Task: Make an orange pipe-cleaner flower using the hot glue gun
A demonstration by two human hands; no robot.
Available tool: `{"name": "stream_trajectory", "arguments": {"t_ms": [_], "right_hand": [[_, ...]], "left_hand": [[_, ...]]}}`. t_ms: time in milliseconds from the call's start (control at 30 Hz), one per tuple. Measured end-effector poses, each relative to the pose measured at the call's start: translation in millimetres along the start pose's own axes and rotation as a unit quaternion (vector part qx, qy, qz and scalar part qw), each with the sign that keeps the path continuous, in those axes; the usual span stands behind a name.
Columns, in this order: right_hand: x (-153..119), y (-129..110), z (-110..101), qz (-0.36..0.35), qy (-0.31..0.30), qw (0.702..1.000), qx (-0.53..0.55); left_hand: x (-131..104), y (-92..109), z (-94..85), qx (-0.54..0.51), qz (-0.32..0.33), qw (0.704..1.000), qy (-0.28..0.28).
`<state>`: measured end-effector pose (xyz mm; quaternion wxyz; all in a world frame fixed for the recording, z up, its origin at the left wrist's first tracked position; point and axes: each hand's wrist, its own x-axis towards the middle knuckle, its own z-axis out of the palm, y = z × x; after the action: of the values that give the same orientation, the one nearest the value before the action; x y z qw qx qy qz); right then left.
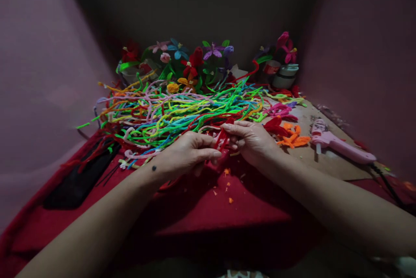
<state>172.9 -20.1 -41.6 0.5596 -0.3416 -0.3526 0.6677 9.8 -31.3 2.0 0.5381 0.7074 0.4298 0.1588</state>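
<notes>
Between my two hands is a red pipe cleaner point(222, 138), bent into a narrow loop shape. My left hand point(194, 150) pinches its lower left side between thumb and fingers. At its upper right end, my right hand point(248, 137) grips it with thumb and index finger, the other fingers curled under. A large heap of colourful pipe cleaners point(169, 113) lies just beyond both hands. To the right of my right hand rest a red petal piece point(274, 126) and some orange bent pipe-cleaner pieces point(292, 136).
A pink glue gun point(344, 146) lies on a cardboard sheet point(328, 124) at the right, its cord trailing off. At left is a black phone-like slab point(79, 178). Pipe-cleaner flowers point(212, 50) stand along the back, near a lidded jar point(285, 76). Orange scraps point(227, 173) dot the red cloth point(224, 213).
</notes>
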Motion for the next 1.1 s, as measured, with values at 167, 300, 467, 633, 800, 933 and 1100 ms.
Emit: {"name": "stream_trajectory", "arguments": {"t_ms": [167, 300, 467, 633, 800, 933, 1100], "right_hand": [[-1, -2, 2, 0.001, 0.001, 1.000, -0.013], [-3, -1, 3, 0.009, 0.000, 1.000, -0.020], [-3, 0, 3, 0.015, -0.007, 1.000, -0.003], [-5, 0, 4, 0.013, 0.003, 1.000, -0.020], [-6, 1, 4, 0.012, 0.003, 0.999, -0.032], [-7, 3, 5, 0.004, 0.006, 0.999, -0.043], [-8, 3, 5, -0.002, 0.010, 0.999, -0.050]], "left_hand": [[1, -3, -5.7, -0.016, -0.010, 1.000, 0.023], [-1, -4, -9.1, -0.043, -0.036, 0.998, -0.001], [-2, -4, -10.7, -0.053, -0.016, 0.998, 0.037], [-3, 2, -2.3, -0.075, 0.013, 0.989, 0.128], [-4, 3, 6.1, -0.110, 0.060, 0.971, 0.203], [-4, 0, 9.6, -0.067, 0.093, 0.967, 0.228], [-4, 0, 14.1, -0.044, 0.111, 0.958, 0.259]]}}
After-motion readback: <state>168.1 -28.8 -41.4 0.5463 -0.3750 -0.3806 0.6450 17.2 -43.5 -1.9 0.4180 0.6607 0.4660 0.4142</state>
